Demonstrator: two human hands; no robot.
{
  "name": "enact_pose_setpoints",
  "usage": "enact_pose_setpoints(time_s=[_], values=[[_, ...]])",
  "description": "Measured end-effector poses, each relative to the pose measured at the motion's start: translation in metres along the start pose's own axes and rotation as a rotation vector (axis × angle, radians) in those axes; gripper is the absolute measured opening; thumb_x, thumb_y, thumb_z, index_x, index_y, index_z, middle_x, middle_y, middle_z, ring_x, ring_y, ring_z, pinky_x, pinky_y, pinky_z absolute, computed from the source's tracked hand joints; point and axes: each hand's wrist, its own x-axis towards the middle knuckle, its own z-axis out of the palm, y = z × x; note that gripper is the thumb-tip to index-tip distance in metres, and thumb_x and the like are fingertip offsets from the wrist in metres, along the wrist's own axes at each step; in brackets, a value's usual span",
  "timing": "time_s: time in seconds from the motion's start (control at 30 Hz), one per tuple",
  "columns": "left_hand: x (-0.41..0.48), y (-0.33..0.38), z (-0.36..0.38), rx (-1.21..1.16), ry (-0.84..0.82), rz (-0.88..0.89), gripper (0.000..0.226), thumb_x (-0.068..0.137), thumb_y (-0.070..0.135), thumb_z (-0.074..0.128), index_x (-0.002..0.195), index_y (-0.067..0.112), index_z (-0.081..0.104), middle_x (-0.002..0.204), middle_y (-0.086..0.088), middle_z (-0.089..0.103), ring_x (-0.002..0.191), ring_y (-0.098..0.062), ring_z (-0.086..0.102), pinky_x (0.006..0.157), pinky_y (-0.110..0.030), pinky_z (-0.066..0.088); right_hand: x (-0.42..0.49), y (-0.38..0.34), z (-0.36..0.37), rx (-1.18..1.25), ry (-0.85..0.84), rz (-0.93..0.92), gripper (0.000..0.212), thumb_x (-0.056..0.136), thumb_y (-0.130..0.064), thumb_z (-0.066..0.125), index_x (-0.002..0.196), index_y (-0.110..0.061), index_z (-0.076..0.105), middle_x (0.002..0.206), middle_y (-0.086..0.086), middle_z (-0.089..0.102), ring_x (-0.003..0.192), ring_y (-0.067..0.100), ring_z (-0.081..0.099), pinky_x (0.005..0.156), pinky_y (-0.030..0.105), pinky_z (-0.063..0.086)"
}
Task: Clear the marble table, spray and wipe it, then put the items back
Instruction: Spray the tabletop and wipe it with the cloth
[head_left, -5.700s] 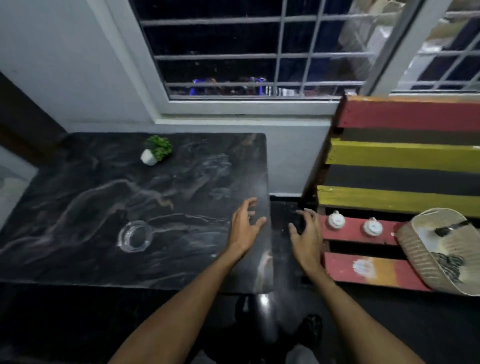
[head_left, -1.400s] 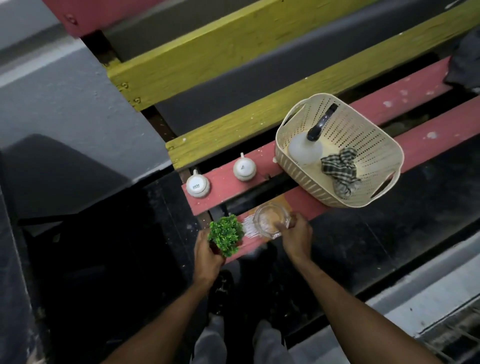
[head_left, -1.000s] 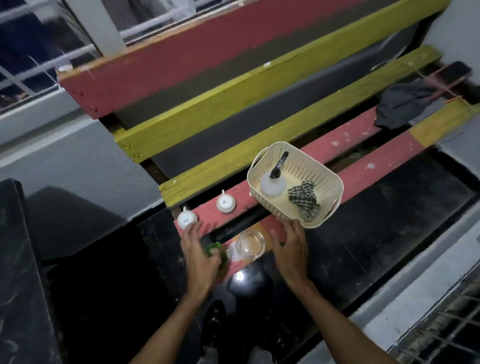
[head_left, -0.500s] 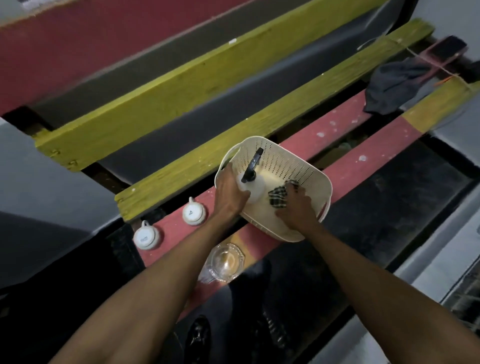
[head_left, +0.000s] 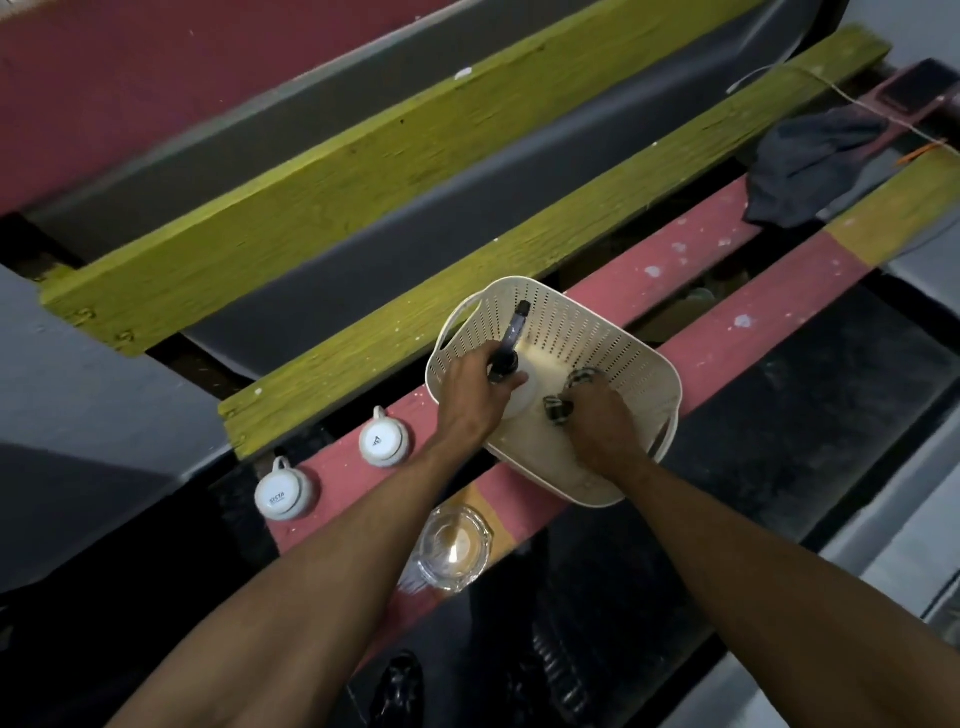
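Observation:
A cream perforated basket (head_left: 613, 340) stands on the red slats of the bench (head_left: 727, 332). Both my hands are inside it. My left hand (head_left: 472, 397) is closed around the neck of a white spray bottle (head_left: 519, 400) with a black trigger head. My right hand (head_left: 597, 426) grips a checked cloth (head_left: 566, 397) lying in the basket. A clear glass ashtray (head_left: 454, 545) sits on the front slat near my left forearm. The small green plant and the marble table are out of view.
Two white cups (head_left: 283, 493) (head_left: 383, 440) stand upside down on the red slat left of the basket. Yellow planks (head_left: 363, 171) form the bench back. A dark cloth (head_left: 810, 166) and a phone (head_left: 919, 85) lie at the far right end.
My hands left the plant and the ashtray on the bench and went into the basket. My left hand has closed on the spray bottle, my right hand on the cloth.

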Motion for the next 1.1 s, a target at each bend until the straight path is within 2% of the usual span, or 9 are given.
enact_pose_setpoints(time_s=[0.1,0.23,0.3,0.43,0.57,0.73,0.83,1.0,1.1], values=[[-0.009,0.014,-0.011,-0.075,0.086,0.085,0.032,0.087,0.030,0.078,0.114,0.017,0.069,0.110,0.001,0.074,0.090,-0.005,0.056,0.071,-0.007,0.036,-0.003,-0.013,-0.017,0.083,0.121,-0.072,0.017,0.095,-0.011,0.051,0.096,-0.008,0.068,0.110,0.010,0.058,0.096,0.027,0.058,0.079,0.034,0.048],[-0.035,0.046,-0.048,-0.255,0.106,0.194,0.016,0.092,0.043,0.067,0.102,0.037,0.055,0.103,0.004,0.063,0.090,-0.006,0.056,0.074,-0.022,0.042,-0.025,-0.036,-0.055,0.132,0.215,-0.092,0.020,0.091,-0.013,0.058,0.102,-0.016,0.074,0.105,0.008,0.066,0.094,0.022,0.058,0.074,0.031,0.043],[-0.056,0.065,-0.076,-0.330,0.129,0.212,0.015,0.092,0.047,0.063,0.099,0.044,0.050,0.105,0.000,0.055,0.091,-0.002,0.054,0.075,-0.021,0.042,-0.043,-0.052,-0.079,0.180,0.214,-0.054,0.023,0.091,-0.018,0.060,0.109,-0.018,0.075,0.109,0.011,0.065,0.098,0.027,0.059,0.080,0.035,0.047],[-0.119,0.089,-0.147,-0.373,0.170,0.215,0.039,0.094,0.043,0.061,0.126,0.021,0.054,0.119,-0.004,0.048,0.108,-0.015,0.057,0.089,-0.024,0.048,-0.098,-0.101,-0.118,0.260,0.207,0.001,0.036,0.087,-0.016,0.061,0.121,-0.017,0.071,0.115,0.015,0.059,0.104,0.033,0.058,0.088,0.036,0.046],[-0.195,0.089,-0.218,-0.405,0.200,0.159,0.035,0.096,0.036,0.062,0.122,0.012,0.059,0.104,-0.011,0.066,0.099,-0.027,0.065,0.088,-0.043,0.053,-0.157,-0.161,-0.139,0.318,0.178,-0.053,0.039,0.085,-0.015,0.062,0.124,-0.014,0.070,0.114,0.017,0.061,0.106,0.034,0.059,0.089,0.035,0.045],[-0.304,0.044,-0.298,-0.429,0.357,0.057,0.037,0.095,0.036,0.061,0.119,0.008,0.059,0.095,0.001,0.069,0.085,-0.009,0.067,0.080,-0.035,0.051,-0.233,-0.251,-0.122,0.353,0.100,-0.119,0.041,0.084,-0.016,0.063,0.125,-0.018,0.069,0.115,0.015,0.062,0.108,0.030,0.058,0.095,0.032,0.044],[-0.361,-0.009,-0.346,-0.450,0.441,0.017,0.027,0.099,0.026,0.057,0.119,0.008,0.055,0.093,-0.010,0.066,0.080,-0.018,0.066,0.083,-0.045,0.055,-0.272,-0.314,-0.097,0.366,0.052,-0.161,0.042,0.082,-0.015,0.065,0.124,-0.017,0.070,0.118,0.012,0.064,0.113,0.028,0.059,0.100,0.034,0.047],[-0.446,-0.106,-0.429,-0.578,0.633,-0.071,0.034,0.099,0.008,0.056,0.126,0.016,0.036,0.107,-0.009,0.065,0.066,-0.018,0.059,0.071,-0.029,0.054,-0.338,-0.430,-0.044,0.382,0.017,-0.249,0.044,0.079,-0.012,0.065,0.122,-0.018,0.072,0.118,0.012,0.064,0.113,0.025,0.059,0.102,0.033,0.047],[-0.486,-0.160,-0.487,-0.604,0.720,-0.159,0.036,0.098,0.008,0.060,0.126,0.019,0.039,0.098,-0.012,0.067,0.061,-0.015,0.058,0.062,-0.023,0.052,-0.379,-0.505,-0.007,0.370,-0.021,-0.309,0.043,0.078,-0.012,0.066,0.120,-0.017,0.073,0.117,0.012,0.067,0.113,0.027,0.061,0.105,0.037,0.047]])
